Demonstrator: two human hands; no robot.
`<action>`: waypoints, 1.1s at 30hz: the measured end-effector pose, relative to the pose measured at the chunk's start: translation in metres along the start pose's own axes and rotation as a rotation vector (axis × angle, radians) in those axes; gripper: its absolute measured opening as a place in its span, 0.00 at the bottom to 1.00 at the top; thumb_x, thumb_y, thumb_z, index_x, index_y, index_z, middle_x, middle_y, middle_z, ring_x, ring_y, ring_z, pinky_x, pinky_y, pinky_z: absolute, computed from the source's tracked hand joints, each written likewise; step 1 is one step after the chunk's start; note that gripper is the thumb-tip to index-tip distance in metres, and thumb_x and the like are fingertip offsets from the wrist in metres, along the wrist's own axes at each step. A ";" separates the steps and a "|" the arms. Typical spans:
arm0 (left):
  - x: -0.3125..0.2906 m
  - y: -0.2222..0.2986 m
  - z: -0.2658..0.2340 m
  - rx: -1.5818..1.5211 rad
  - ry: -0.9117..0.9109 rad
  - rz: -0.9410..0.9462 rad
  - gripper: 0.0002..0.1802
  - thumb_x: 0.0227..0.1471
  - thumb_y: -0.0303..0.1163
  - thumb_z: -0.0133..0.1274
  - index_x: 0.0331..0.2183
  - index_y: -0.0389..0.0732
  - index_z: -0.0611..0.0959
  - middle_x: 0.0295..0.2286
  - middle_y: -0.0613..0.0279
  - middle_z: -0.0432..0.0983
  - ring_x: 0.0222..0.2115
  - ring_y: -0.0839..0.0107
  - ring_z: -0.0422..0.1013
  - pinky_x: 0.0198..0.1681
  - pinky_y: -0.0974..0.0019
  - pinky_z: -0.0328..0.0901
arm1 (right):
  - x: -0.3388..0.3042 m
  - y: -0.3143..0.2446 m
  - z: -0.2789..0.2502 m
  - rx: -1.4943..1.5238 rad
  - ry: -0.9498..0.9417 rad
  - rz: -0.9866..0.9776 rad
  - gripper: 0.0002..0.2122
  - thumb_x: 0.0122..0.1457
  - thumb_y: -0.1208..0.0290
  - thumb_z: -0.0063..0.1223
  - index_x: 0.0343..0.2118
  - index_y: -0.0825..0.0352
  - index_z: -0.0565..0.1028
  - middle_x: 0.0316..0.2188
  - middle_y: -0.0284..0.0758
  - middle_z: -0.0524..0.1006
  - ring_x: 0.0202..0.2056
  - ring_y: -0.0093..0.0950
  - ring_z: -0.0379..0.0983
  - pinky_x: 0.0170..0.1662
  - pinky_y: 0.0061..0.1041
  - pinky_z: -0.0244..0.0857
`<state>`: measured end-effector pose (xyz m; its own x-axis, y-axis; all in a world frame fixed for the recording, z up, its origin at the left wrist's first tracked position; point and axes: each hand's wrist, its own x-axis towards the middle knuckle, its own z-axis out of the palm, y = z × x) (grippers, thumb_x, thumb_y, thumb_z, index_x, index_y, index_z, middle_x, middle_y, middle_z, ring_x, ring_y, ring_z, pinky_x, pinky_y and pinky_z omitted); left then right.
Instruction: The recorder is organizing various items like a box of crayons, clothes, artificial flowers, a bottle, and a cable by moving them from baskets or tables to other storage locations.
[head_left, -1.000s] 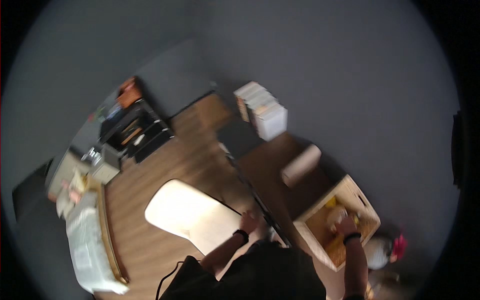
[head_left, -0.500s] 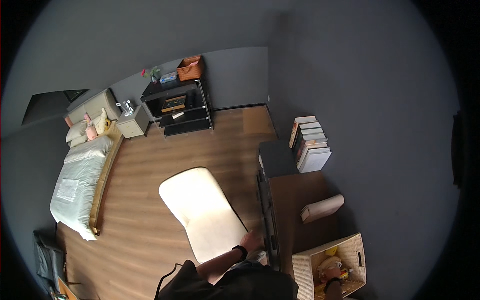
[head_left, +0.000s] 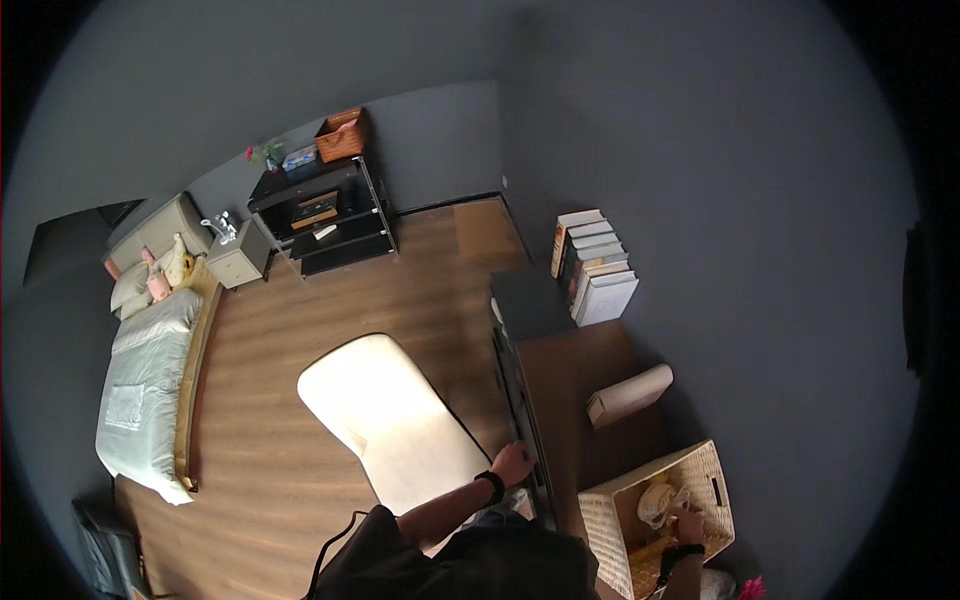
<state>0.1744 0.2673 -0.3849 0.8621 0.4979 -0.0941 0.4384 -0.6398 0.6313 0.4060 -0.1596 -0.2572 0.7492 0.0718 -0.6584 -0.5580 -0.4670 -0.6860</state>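
My right hand reaches down into a pale woven basket at the lower right. Its fingers are closed at a whitish, see-through wrapping, beside a round tan thing. Something yellow lies deeper in the basket, partly covered by my wrist. My left hand, with a black band at the wrist, is curled against the front edge of a dark brown cabinet. What it grips there, if anything, cannot be made out.
A cream chair stands left of the cabinet. On the cabinet are a row of books and a beige box-like object. Further off are a black shelf, a grey nightstand and a bed. Pink flowers show behind the basket.
The view has shifted, so the room slides left. My right hand has moved slightly away from me inside the basket, onto the whitish wrapping. My left hand stays at the cabinet's edge, slightly further forward.
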 end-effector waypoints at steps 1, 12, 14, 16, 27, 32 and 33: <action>0.005 0.002 0.007 -0.030 0.020 0.015 0.17 0.46 0.37 0.52 0.33 0.33 0.80 0.31 0.40 0.76 0.37 0.43 0.72 0.42 0.47 0.67 | 0.010 0.014 -0.016 0.067 0.002 0.008 0.07 0.53 0.67 0.56 0.26 0.65 0.77 0.12 0.31 0.68 0.12 0.22 0.62 0.17 0.24 0.56; 0.023 0.075 -0.005 -0.245 -0.053 0.013 0.17 0.48 0.40 0.54 0.33 0.34 0.79 0.33 0.44 0.77 0.38 0.44 0.72 0.41 0.49 0.67 | -0.084 -0.029 -0.033 0.347 0.213 -0.305 0.09 0.51 0.63 0.57 0.31 0.62 0.76 0.16 0.26 0.69 0.14 0.17 0.62 0.16 0.18 0.53; 0.022 0.082 0.001 -0.220 -0.024 0.100 0.17 0.48 0.40 0.54 0.34 0.35 0.79 0.33 0.44 0.77 0.38 0.45 0.72 0.41 0.50 0.67 | -0.116 -0.052 -0.031 0.345 0.246 -0.339 0.09 0.52 0.63 0.57 0.31 0.62 0.75 0.16 0.24 0.67 0.14 0.16 0.60 0.16 0.16 0.51; 0.019 0.110 -0.009 -0.329 -0.042 0.006 0.17 0.48 0.41 0.55 0.33 0.35 0.79 0.33 0.44 0.77 0.38 0.45 0.73 0.40 0.50 0.67 | -0.118 -0.036 -0.048 0.432 0.183 -0.340 0.09 0.51 0.63 0.57 0.26 0.63 0.73 0.15 0.24 0.66 0.13 0.15 0.58 0.15 0.15 0.48; 0.023 0.174 -0.035 -0.771 -0.179 0.178 0.13 0.56 0.34 0.55 0.41 0.37 0.77 0.33 0.58 0.78 0.31 0.72 0.76 0.35 0.68 0.71 | -0.180 -0.045 -0.059 0.711 0.190 -0.322 0.05 0.57 0.67 0.52 0.27 0.61 0.72 0.18 0.22 0.64 0.15 0.13 0.54 0.17 0.15 0.45; 0.000 0.269 -0.094 -0.853 -0.271 0.237 0.08 0.57 0.26 0.53 0.40 0.34 0.76 0.31 0.60 0.77 0.30 0.76 0.75 0.34 0.72 0.71 | -0.219 -0.062 -0.060 0.857 0.169 -0.313 0.05 0.55 0.69 0.54 0.28 0.63 0.71 0.21 0.23 0.66 0.15 0.12 0.57 0.16 0.11 0.49; -0.006 0.283 -0.096 -0.848 -0.284 0.241 0.08 0.57 0.26 0.53 0.40 0.34 0.76 0.31 0.60 0.77 0.30 0.76 0.75 0.34 0.72 0.71 | -0.228 -0.062 -0.060 0.877 0.208 -0.311 0.05 0.54 0.70 0.56 0.28 0.62 0.70 0.21 0.22 0.66 0.15 0.11 0.55 0.16 0.10 0.47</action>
<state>0.2687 0.1395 -0.1321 0.9849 0.1731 -0.0017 0.0034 -0.0094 0.9999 0.2915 -0.2003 -0.0464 0.9104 -0.1160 -0.3971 -0.3286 0.3803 -0.8645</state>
